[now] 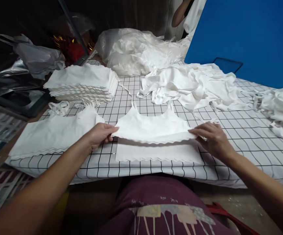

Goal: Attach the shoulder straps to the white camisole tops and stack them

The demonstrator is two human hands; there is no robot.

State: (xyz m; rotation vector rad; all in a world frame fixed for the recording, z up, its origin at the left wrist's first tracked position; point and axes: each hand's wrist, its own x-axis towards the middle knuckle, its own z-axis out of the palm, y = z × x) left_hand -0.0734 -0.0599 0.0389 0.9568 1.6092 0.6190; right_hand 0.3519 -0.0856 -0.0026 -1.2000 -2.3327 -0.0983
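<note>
A white strappy camisole top [153, 125] lies in front of me, its scalloped hem lifted off the layer below. My left hand [102, 133] is closed on the hem's left corner, thumb on top. My right hand [211, 137] pinches the right corner between thumb and fingers. Under the raised hem shows a flat white fabric layer [156, 154] with the same wavy edge; whether it belongs to the same garment I cannot tell. The thin straps point away from me across the checked tablecloth [129, 107].
Left are a stack of folded white pieces [82, 81] and a nearer pile of tops [51, 133]. Behind lie a clear plastic bag [136, 49] and loose white garments [187, 85]. A blue panel [244, 39] rises at right. Another person's arm [180, 14] shows at the back.
</note>
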